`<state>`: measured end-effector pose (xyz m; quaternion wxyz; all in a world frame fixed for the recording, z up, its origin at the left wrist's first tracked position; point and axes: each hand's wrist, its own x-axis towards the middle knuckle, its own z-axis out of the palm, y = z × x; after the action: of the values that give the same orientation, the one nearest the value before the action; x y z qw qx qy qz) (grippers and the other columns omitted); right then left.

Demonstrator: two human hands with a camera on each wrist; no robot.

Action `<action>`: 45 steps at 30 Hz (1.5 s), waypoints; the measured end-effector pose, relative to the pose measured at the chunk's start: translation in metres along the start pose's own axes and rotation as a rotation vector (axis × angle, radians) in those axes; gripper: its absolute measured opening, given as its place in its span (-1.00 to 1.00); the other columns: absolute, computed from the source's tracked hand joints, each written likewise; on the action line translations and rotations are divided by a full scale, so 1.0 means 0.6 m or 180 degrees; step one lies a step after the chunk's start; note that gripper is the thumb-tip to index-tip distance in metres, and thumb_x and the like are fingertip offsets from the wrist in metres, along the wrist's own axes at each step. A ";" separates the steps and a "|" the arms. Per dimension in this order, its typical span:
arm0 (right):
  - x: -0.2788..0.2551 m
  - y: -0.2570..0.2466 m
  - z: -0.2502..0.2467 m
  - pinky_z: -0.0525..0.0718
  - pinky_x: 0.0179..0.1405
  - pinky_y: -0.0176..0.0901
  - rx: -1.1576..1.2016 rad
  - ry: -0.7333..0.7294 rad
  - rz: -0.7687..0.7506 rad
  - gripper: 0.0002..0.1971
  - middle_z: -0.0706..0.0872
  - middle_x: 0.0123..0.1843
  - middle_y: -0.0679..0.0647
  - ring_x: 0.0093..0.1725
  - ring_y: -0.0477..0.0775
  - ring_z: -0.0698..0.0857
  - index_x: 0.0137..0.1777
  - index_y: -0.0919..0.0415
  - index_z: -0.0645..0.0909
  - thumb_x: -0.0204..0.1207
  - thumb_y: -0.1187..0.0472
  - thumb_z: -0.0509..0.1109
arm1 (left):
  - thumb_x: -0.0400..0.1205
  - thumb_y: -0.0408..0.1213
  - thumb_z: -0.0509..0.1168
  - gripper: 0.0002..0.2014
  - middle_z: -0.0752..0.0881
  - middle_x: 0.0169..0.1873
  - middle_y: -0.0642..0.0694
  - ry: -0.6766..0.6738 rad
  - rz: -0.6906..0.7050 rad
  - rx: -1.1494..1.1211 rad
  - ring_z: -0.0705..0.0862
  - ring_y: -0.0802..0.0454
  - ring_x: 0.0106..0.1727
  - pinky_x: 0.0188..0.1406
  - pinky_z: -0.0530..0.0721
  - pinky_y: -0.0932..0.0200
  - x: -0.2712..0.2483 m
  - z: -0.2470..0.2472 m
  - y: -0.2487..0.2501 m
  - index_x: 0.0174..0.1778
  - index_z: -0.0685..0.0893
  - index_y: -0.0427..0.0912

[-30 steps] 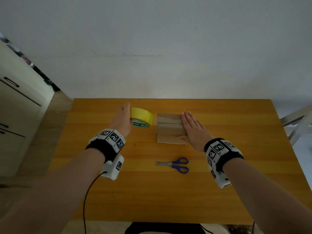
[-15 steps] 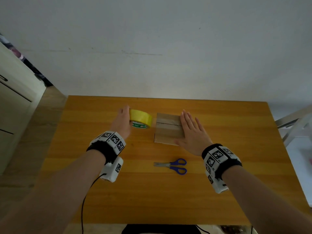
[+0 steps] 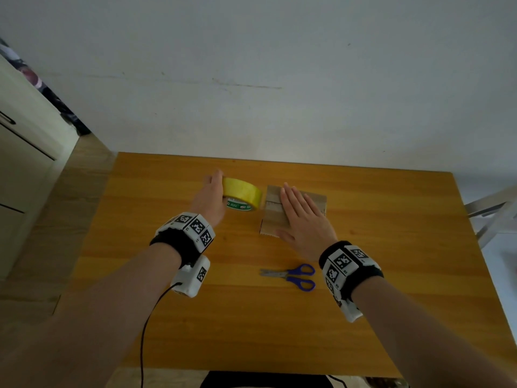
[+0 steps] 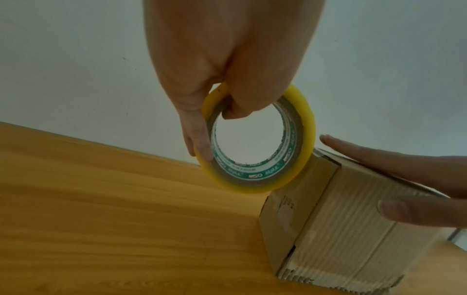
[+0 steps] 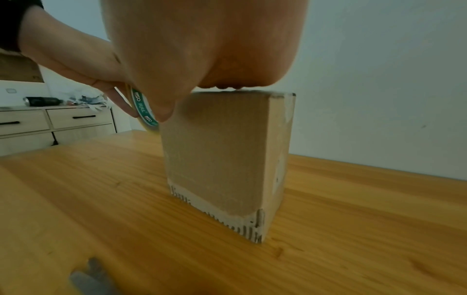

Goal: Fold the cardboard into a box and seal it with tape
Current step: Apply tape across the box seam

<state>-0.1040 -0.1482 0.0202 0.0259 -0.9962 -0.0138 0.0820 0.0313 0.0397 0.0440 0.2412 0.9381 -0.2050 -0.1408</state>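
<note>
A small folded cardboard box point(image 3: 270, 214) point(image 4: 336, 229) point(image 5: 222, 159) stands on the wooden table point(image 3: 391, 219). My right hand point(image 3: 303, 217) point(image 4: 394, 169) lies flat on the box top with straight fingers, the thumb down its near side. A yellow tape roll point(image 3: 242, 195) point(image 4: 300, 127) point(image 5: 144, 113) with a green-printed core hangs upright just left of the box, close to its top edge. My left hand point(image 3: 209, 198) point(image 4: 217, 95) grips the roll, thumb through the core and fingers on its outer rim.
Blue-handled scissors point(image 3: 293, 275) lie on the table in front of the box. A white drawer cabinet point(image 3: 19, 163) point(image 5: 55, 123) stands off the table's left side. A wall point(image 3: 279, 79) runs behind the far edge. A pale frame point(image 3: 492, 211) sits right.
My right hand has slid left over the box top and now covers more of it. The tape roll stays in my left hand beside the box.
</note>
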 end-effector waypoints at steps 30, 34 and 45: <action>0.016 -0.009 -0.028 -0.15 0.66 -0.08 0.0928 0.0152 -0.0021 -0.45 0.14 0.68 0.05 0.68 0.05 0.04 0.63 0.14 0.15 0.69 -0.02 0.07 | 0.39 -0.06 0.53 -0.47 0.62 -0.02 -0.02 -0.1002 0.0158 -0.0246 0.61 0.04 -0.04 -0.22 0.58 0.27 -0.024 -0.004 -0.004 0.16 0.49 -0.17; 0.034 -0.039 -0.016 0.14 0.62 0.06 0.1112 0.0661 0.0529 -0.55 0.42 0.52 0.13 0.53 0.17 0.34 0.54 0.21 0.33 0.72 0.05 0.04 | 0.38 -0.07 0.54 -0.47 0.58 -0.06 0.04 -0.1028 0.0200 -0.0284 0.59 0.09 -0.10 -0.36 0.50 0.41 -0.034 0.003 0.002 0.16 0.49 -0.17; 0.022 0.002 -0.008 -0.16 0.65 -0.05 0.0931 0.0234 -0.0079 -0.56 0.19 0.68 -0.01 0.69 0.00 0.03 0.60 0.10 0.22 0.74 0.18 -0.02 | 0.57 0.01 0.32 -0.58 0.75 -0.08 -0.27 -0.1804 0.0058 -0.1126 0.70 -0.10 -0.15 -0.14 0.64 0.12 -0.064 0.022 0.018 0.07 0.67 -0.32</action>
<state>-0.0903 -0.1495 0.0226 0.1722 -0.9839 -0.0130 0.0463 -0.0105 0.0432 0.0446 0.3350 0.8033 -0.2446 -0.4274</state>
